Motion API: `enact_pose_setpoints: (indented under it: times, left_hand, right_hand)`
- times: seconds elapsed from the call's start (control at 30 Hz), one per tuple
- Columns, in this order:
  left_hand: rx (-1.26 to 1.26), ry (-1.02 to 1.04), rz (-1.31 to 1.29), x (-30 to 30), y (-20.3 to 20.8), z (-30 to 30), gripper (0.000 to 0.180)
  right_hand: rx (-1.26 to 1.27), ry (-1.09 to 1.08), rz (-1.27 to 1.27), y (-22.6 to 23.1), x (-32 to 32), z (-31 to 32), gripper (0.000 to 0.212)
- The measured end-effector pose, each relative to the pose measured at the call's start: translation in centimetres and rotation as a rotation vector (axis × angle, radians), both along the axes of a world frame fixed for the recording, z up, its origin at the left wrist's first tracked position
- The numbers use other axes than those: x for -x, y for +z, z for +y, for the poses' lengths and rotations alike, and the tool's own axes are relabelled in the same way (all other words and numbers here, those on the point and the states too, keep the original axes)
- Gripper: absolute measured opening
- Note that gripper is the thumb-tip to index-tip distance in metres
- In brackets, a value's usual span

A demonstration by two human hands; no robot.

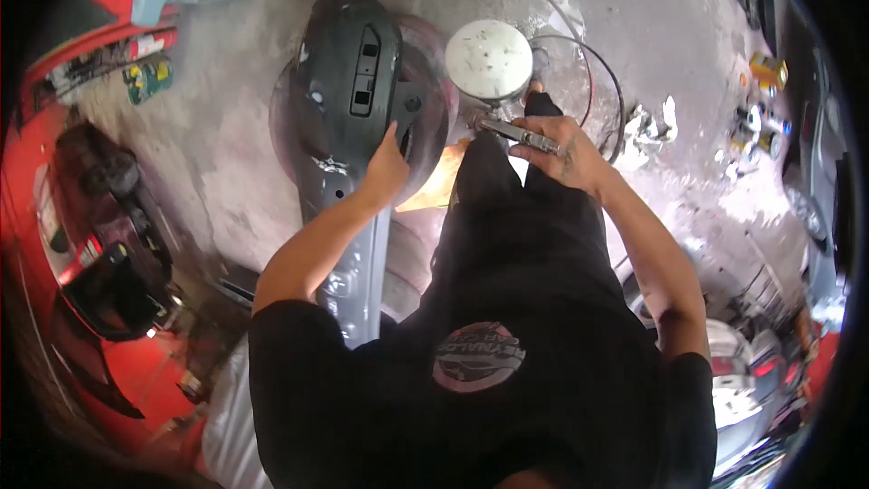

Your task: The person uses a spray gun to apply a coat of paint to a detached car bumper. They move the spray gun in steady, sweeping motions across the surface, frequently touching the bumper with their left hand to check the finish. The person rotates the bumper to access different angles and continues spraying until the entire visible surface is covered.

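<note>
grey car panel (348,100) stands on the floor, steadied by the flat, open left hand (387,167); right hand (557,149) closed around a spray gun (493,81). paint coverage looks patchy, unfinished.

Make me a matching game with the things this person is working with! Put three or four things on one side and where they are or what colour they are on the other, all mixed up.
Things:
1. spray gun cup
2. dark grey car panel
3. red car
4. spray cans

Descriptions:
A. under the left hand
B. white and round, above the right hand
C. on the floor at far right
D. along the left edge

Pairs: 1-B, 2-A, 3-D, 4-C
</note>
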State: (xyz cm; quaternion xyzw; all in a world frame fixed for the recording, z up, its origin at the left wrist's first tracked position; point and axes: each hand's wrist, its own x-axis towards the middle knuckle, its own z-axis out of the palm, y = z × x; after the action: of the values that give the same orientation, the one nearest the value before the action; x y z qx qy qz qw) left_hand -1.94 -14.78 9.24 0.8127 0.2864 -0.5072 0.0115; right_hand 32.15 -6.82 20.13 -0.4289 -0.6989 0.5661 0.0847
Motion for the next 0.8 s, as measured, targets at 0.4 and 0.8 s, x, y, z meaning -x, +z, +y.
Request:
enact_pose_setpoints:
  times: [0.4,0.8]
  left_hand:
    - [-0.197,0.354,-1.009,7.2,-16.1,5.8,0.050]
    - [0.036,0.408,-0.456,3.8,-14.0,5.1,0.068]
  right_hand:
    - [-0.128,-0.087,-0.036,-1.7,1.6,-6.7,0.042]
    - [-0.076,-0.166,-0.057,-3.9,1.2,-9.1,0.042]
